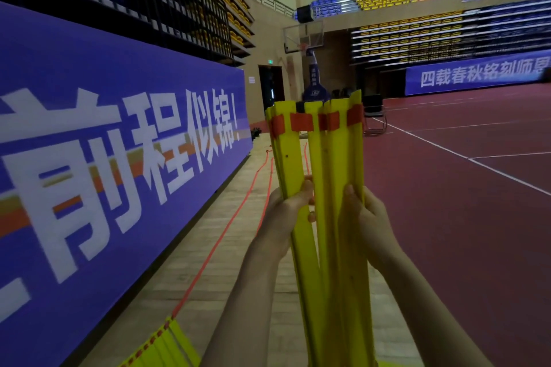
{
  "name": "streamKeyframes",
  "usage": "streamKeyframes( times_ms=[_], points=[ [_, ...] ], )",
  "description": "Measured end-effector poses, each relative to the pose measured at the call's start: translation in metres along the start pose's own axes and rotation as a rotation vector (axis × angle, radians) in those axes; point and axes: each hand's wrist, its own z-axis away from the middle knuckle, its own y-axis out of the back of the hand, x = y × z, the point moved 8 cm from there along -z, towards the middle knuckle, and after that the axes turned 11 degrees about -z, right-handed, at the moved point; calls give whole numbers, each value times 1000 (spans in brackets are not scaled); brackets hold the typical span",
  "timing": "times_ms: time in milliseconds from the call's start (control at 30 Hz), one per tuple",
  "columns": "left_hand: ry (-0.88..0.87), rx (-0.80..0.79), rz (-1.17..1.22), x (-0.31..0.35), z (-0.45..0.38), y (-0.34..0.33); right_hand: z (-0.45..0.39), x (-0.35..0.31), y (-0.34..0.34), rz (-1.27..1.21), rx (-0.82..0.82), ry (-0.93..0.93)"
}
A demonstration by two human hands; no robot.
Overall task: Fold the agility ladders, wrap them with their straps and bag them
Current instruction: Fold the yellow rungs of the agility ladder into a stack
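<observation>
Head view: my left hand [283, 211] and right hand [365, 217] grip a gathered stack of rungs [325, 158] upright, fingers curled round it. Straps [226, 226] trail along the floor; wrapping and bagging remain, and another ladder [167, 345] waits.

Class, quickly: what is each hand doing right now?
Left hand: grips the left part of the bundle of yellow plastic ladder rungs.
Right hand: holds the bundle's right side.

Both hands — left hand [284, 211], right hand [365, 217] — grip upright ladder rungs [334, 164].
</observation>
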Motion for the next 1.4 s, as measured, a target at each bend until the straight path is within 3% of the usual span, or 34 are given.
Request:
streamKeyframes(
  times_ms=[67,200,333,467,600,833,1000,1133,1400],
  points=[
    [5,-12,-16,-3,-1,-1,2,6,-4,-105,-65,-80],
    [-48,146,-145,0,-2,4,3,14,-9,-167,-115,-172],
    [-91,105,-176,5,-5,-6,9,13,-19,-207,-221,-212],
    [-183,49,-184,9,-1,-26,5,-3,-23,-86,-3,-86],
    [-159,74,-192,15,-1,-34,2,-10,-21,-57,92,-12],
    [-70,197,-130,11,-8,-9,-18,-8,18,29,225,-84],
    [-23,379,-117,13,-11,17,-13,-13,6,56,74,-168],
    [-54,432,-155,18,-7,25,-4,-13,-3,68,-49,-151],
    [-95,277,-76,23,-3,21,-3,-19,-17,4,-138,-30]
  ],
)
